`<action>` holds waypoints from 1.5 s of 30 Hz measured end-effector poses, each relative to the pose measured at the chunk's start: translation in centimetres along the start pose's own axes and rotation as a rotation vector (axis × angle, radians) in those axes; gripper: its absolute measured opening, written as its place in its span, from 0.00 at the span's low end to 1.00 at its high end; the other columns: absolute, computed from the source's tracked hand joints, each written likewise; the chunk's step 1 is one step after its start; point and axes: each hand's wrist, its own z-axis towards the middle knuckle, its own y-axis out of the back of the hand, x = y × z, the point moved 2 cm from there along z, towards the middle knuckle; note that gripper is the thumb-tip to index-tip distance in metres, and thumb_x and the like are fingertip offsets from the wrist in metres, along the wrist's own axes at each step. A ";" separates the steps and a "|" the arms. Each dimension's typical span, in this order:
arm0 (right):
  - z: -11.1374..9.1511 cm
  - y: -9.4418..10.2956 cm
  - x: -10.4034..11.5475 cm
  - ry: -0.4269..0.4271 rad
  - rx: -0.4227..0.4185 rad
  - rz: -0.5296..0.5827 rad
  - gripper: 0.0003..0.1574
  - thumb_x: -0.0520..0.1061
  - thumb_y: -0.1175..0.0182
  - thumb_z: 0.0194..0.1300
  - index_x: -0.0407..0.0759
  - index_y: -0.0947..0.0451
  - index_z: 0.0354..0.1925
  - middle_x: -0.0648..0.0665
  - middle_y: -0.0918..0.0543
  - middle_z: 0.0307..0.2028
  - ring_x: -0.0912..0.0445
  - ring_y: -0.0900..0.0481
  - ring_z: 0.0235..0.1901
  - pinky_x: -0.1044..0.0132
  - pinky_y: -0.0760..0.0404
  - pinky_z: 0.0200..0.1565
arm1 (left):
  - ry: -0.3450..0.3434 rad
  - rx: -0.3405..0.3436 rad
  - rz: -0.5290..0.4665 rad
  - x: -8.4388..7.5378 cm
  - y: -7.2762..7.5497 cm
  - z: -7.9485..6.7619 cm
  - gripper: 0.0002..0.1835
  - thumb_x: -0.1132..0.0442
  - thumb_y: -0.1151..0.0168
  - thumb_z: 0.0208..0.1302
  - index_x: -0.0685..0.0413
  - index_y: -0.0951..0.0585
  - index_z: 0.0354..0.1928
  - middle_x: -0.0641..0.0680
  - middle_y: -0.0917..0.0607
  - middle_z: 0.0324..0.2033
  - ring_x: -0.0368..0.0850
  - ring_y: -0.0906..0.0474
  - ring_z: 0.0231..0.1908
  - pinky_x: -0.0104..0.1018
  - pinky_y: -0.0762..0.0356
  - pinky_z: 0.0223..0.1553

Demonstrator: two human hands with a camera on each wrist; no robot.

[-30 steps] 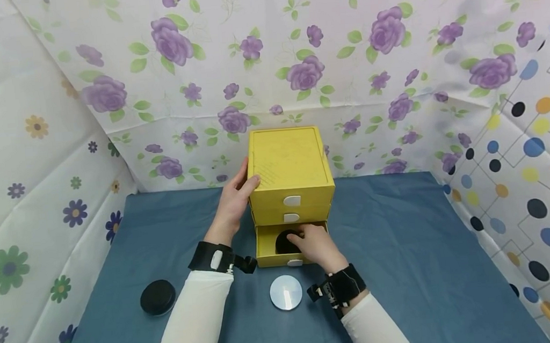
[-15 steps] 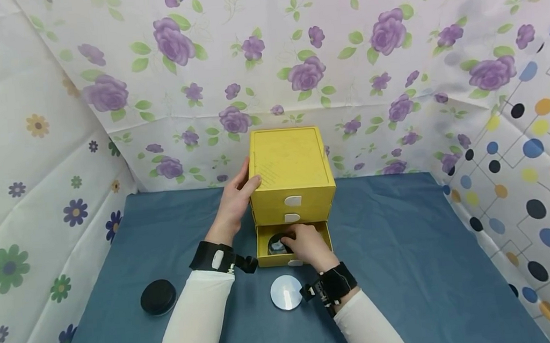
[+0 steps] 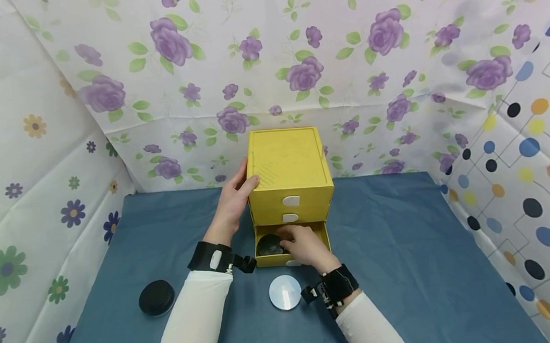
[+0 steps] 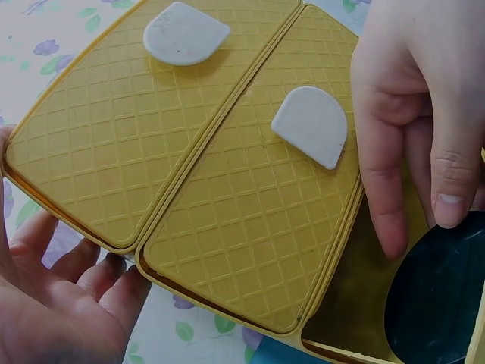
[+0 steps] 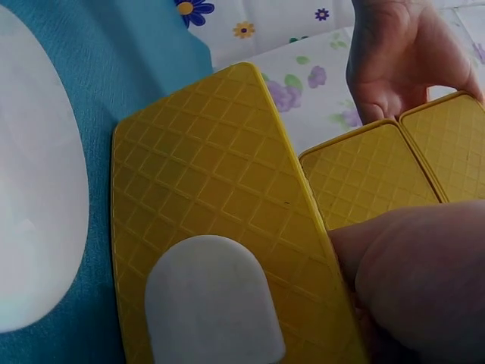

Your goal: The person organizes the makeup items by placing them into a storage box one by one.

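A small yellow drawer cabinet (image 3: 288,159) stands at the back of the table. My left hand (image 3: 231,199) holds its left side, thumb over the top edge and fingers against the side wall. The bottom drawer (image 3: 265,261) is pulled out. In it lies a round, glossy black disc (image 3: 267,245); its exact kind cannot be told. My right hand (image 3: 305,243) reaches into the drawer beside the disc. In the left wrist view, the thumb (image 4: 451,208) overlaps the rim of the disc (image 4: 439,288), with the index finger pointing down apart from it. The other fingertips are hidden.
A round white disc (image 3: 285,293) lies on the blue cloth (image 3: 389,270) in front of the drawer. Farther left is a round black lidded object (image 3: 156,297). The two upper drawers, with white tabs (image 3: 291,201), are closed. Patterned cloths hang behind and at both sides.
Inside the drawer, the black disc has shifted left; its lighter underside or reflection showed half a second ago, and it is dark now. My left hand has stayed on the cabinet.
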 end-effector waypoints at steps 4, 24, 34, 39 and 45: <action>0.0 0.1 0.1 0.001 0.003 0.006 0.19 0.45 0.43 0.74 0.50 0.22 0.61 0.50 0.18 0.54 0.57 0.20 0.48 0.56 0.17 0.46 | 0.009 -0.001 0.003 0.0 0.0 0.0 0.35 0.50 0.46 0.75 0.38 0.48 0.78 0.46 0.45 0.75 0.41 0.49 0.71 0.50 0.39 0.69; -0.1 0.1 -0.1 0.022 0.002 0.013 0.19 0.43 0.45 0.75 0.50 0.23 0.62 0.49 0.17 0.53 0.59 0.21 0.37 0.60 0.20 0.37 | -0.006 0.001 -0.010 2.1 0.4 1.5 0.37 0.47 0.44 0.74 0.33 0.49 0.78 0.43 0.46 0.75 0.41 0.49 0.71 0.50 0.40 0.69; -1.0 0.4 -0.1 0.081 -0.016 -0.009 0.20 0.44 0.45 0.76 0.50 0.24 0.63 0.51 0.17 0.47 0.58 0.23 0.33 0.61 0.23 0.35 | -0.026 -0.017 -0.012 3.4 0.3 1.9 0.36 0.39 0.42 0.69 0.22 0.45 0.75 0.38 0.42 0.74 0.37 0.49 0.71 0.52 0.40 0.69; -1.6 0.5 0.0 0.098 -0.033 -0.015 0.21 0.44 0.43 0.74 0.50 0.25 0.64 0.52 0.17 0.44 0.60 0.23 0.30 0.63 0.22 0.31 | -0.028 -0.017 -0.015 3.3 0.3 1.8 0.36 0.39 0.42 0.69 0.22 0.45 0.75 0.38 0.43 0.74 0.38 0.48 0.70 0.52 0.40 0.69; -1.8 0.5 0.0 0.074 -0.017 0.010 0.24 0.45 0.41 0.72 0.51 0.25 0.65 0.51 0.15 0.44 0.62 0.20 0.37 0.63 0.19 0.35 | -0.020 -0.032 -0.010 3.3 0.4 1.9 0.36 0.40 0.42 0.70 0.23 0.44 0.75 0.38 0.42 0.74 0.37 0.48 0.70 0.51 0.40 0.69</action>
